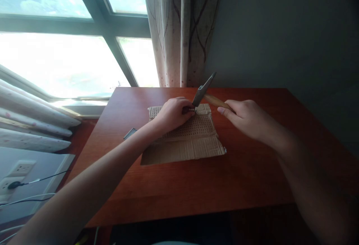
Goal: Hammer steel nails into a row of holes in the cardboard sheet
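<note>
My right hand (245,120) is wrapped around the wooden handle of a hammer (216,102). The hammer's long metal head is tilted, its lower end close to the fingertips of my left hand (176,113). Those fingertips are pinched together over the far part of a perforated board (193,126), on a small shiny nail (194,109) mostly hidden by the fingers. Beneath and in front of the holes lies creased brown cardboard (182,151), rough along its right edge. Left of my forearm, several thin metal nails (130,133) lie side by side on the table.
The reddish-brown wooden table (252,177) stands against a dark wall, by a bright window (61,62). Curtains (171,32) hang behind it and at the left. A wall socket with a plug (15,184) and loose cables is at the lower left.
</note>
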Motion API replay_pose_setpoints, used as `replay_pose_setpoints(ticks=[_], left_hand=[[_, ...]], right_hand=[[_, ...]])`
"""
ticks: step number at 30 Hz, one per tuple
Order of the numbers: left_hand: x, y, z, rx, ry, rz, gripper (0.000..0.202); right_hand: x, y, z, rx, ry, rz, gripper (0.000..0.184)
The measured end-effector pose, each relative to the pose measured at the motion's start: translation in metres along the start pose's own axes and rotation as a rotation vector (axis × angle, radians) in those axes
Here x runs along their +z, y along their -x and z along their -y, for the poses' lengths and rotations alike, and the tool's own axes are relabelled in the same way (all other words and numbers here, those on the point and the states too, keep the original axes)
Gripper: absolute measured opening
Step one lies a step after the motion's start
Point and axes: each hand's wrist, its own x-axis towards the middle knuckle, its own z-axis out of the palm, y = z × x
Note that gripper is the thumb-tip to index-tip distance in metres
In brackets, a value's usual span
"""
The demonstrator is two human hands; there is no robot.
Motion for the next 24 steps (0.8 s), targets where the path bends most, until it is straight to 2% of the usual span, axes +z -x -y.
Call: replay_pose_setpoints(ticks=[5,10,17,24], left_hand=[[-0.015,0.023,-0.009,0.078,-0.193,0.067,0.03],[-0.011,0.042,-0.012,0.115,-0.22,0.072,0.038],[-0.004,0.045,-0.011,0.117,-0.23,0.029,0.039],[-0.004,0.046,-0.011,0.116,-0.198,0.012,0.04]], right_hand=[[-0.001,0.001,0.002,0.002,0.019,0.014,0.037],[-0.001,0.002,0.002,-0.023,0.021,-0.012,0.037],[-0.005,0.004,0.007,-0.018,0.025,-0.07,0.039],[0.008,0.001,0.005,-0.027,0.045,0.003,0.036]])
